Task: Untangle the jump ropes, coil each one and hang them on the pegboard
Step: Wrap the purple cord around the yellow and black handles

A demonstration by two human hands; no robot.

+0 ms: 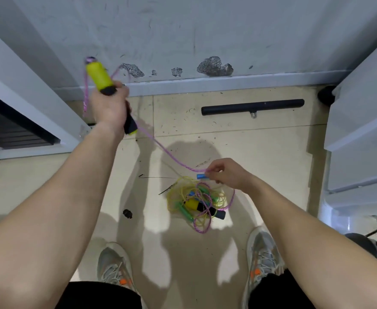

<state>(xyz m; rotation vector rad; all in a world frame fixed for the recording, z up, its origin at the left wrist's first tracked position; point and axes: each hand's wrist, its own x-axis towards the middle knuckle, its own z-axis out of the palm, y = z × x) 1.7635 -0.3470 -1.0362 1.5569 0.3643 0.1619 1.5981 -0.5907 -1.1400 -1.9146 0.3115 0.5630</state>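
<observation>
Just ahead of the person's grey shoes (113,264), the tangle (196,201) of jump ropes is lying on the floor (138,230). Thin yellow cord, green and blue handles and loops of the pink rope (167,153) are all knotting through one another. These cords are looking light and limp, likely to snag if tugged. The stiff handles seem the better places to take hold, feeding slack out loop by loop.

Above the pile, the right hand (227,175) is pinching the pink rope between curled fingertips. Further out, the left hand (109,108) is clenching around what look like two handles, a yellow handle (98,74) sticking upward. The pink rope is sagging between both hands. Beyond, a black bar (252,106) is lying by the wall. No pegboard is showing.
</observation>
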